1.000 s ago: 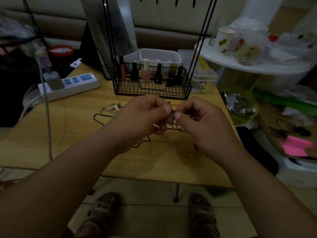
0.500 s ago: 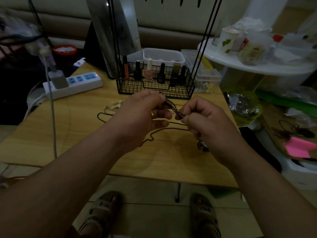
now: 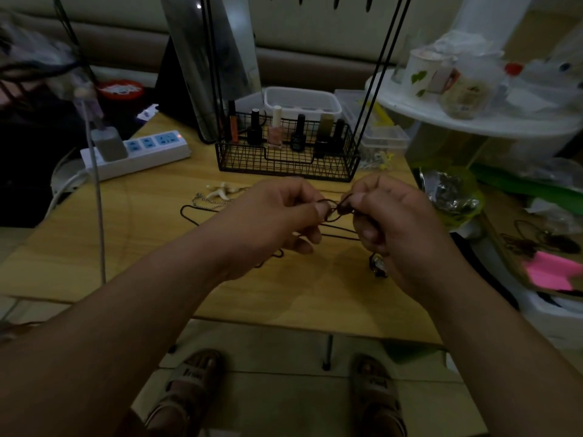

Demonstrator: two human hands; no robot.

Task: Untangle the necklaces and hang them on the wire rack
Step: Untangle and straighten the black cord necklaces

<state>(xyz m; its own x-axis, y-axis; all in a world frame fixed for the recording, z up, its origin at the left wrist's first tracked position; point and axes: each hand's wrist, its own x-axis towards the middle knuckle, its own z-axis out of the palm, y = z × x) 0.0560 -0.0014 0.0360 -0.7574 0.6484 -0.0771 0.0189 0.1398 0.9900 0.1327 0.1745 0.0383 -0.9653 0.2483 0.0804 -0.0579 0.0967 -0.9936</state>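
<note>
Our left hand (image 3: pixel 277 222) and right hand (image 3: pixel 400 228) each pinch the cord necklace (image 3: pixel 342 210) at its knot (limp, light); we judge gripping beside the loop best.

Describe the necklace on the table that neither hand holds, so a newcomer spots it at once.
Find the black wire basket of nail polish bottles at the back of the wooden table. Before its left corner, left of the left hand, lies a chain necklace with a pale starfish-like pendant. Unlike the dark cord pinched between that hand and the right hand, it is silvery.
</note>
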